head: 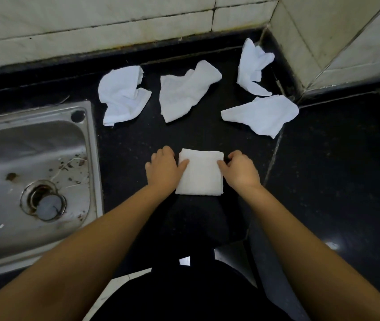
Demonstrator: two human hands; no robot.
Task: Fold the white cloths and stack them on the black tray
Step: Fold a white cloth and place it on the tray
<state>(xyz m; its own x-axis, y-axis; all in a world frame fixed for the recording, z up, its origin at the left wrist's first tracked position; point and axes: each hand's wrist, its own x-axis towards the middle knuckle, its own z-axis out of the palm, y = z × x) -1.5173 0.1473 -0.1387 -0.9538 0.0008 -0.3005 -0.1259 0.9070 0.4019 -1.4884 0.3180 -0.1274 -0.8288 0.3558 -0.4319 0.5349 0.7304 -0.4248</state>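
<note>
Both hands grip folded cloth (199, 172): left hand (164, 167) on its left edge, right hand (240, 169) on right. Four crumpled cloths (179, 91) behind.

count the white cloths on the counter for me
5: folded cloth between the hands; crumpled ones near the sink, at center back, in the wall corner, and at right. None seems hidden.

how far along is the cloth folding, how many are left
One folded cloth lies as a neat square on the black counter, with the left hand and right hand gripping its side edges. Four crumpled cloths lie unfolded behind it, toward the wall. I cannot make out a black tray, so nothing looks stacked yet. Roughly one of five folded.
</note>
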